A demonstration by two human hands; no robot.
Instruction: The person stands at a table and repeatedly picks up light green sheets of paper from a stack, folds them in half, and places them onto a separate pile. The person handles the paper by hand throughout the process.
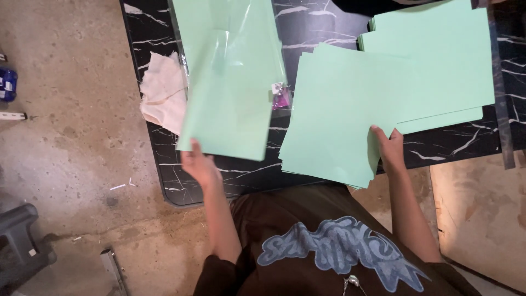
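Observation:
My left hand [198, 162] grips the near edge of a mint-green paper sheet [230, 104] and holds it lifted and tilted above the black marbled table [323, 24]. A clear plastic sleeve [230, 44] lies over the sheet's upper part. My right hand [388, 147] pinches the right edge of a stack of mint-green sheets [339, 115] lying near the table's front edge. A second, larger stack of green sheets [438, 60] lies behind it at the right.
A crumpled cream cloth [163, 93] lies at the table's left edge. A small purple item [280, 98] sits between the sheets. Concrete floor [71, 137] spreads to the left, with a grey stool part [22, 241] at the lower left.

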